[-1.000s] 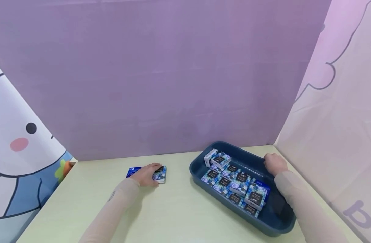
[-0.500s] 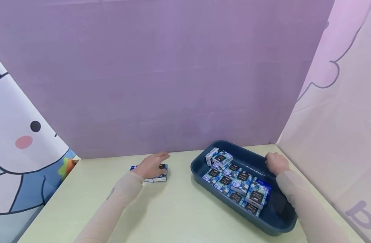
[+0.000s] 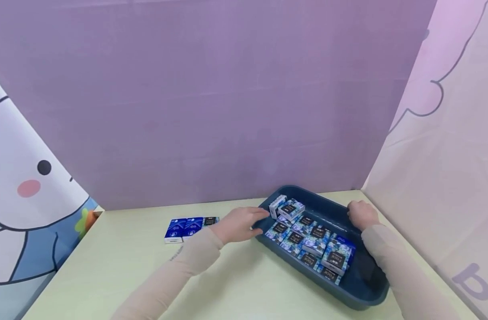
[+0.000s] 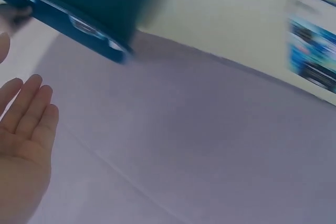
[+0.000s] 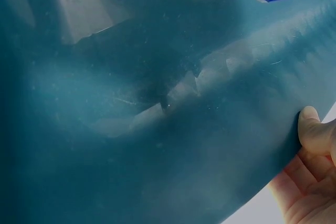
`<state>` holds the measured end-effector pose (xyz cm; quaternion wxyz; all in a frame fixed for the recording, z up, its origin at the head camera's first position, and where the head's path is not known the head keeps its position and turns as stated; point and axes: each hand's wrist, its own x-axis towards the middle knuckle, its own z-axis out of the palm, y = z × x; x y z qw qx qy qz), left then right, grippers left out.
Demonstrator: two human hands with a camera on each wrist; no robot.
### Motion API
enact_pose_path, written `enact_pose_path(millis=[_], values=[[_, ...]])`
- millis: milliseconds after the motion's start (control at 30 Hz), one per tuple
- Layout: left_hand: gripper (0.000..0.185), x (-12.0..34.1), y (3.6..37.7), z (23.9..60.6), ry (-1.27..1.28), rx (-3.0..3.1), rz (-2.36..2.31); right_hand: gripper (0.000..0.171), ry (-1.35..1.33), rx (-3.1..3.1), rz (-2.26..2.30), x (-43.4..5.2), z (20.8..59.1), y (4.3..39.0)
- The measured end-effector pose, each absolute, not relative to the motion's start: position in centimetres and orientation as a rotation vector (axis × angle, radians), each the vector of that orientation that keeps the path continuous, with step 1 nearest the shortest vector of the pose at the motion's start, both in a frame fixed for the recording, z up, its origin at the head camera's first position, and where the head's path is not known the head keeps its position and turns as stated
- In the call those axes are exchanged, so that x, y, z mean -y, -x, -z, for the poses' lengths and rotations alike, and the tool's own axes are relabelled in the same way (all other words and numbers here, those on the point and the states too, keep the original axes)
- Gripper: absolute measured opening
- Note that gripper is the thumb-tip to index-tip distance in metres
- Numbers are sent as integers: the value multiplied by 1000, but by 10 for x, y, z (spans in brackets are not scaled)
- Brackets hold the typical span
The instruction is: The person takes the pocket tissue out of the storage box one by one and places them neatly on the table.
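A dark blue plastic tray (image 3: 360, 289) stands on the table at the right and holds several small floral tissue packs (image 3: 295, 239). My right hand (image 3: 363, 215) grips its far right rim. In the right wrist view the thumb (image 5: 311, 121) lies inside the rim and the fingers are outside. My left hand (image 3: 240, 224) is at the tray's left rim with fingers extended and nothing in it; the left wrist view shows the straight fingers (image 4: 32, 103). Left of it lies a short row of tissue packs, two plain blue (image 3: 184, 229) and one floral (image 3: 210, 220), partly hidden by the forearm.
The pale yellow table (image 3: 108, 266) meets a purple wall cloth (image 3: 228, 111) at the back. A pale printed cloth (image 3: 448, 186) hangs at the right, and a cartoon cloth (image 3: 12, 178) at the left.
My left hand has let go of the packs in the row and moved right to the tray's left rim. My right hand stays on the tray.
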<state>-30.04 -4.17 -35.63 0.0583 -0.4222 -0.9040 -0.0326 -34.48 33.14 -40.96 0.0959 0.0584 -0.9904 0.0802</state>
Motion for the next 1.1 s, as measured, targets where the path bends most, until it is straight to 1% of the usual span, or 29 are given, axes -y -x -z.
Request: enact_pose_path(millis=[200,567,733,1100], values=[[51,11,296,362,1417,2728,59,8,-179,2931,-246,-331,411,346],[59,-35,297,373,1523,2852,-7,7,-188,2925,-237,-333,413,348],[61,-56,296,382,1589,2831,-125,7,-183,2922,-238,-335,413,346],[66,-89,305,382,1572,2885,-255,6,-187,2905,-232,-336,415,348]])
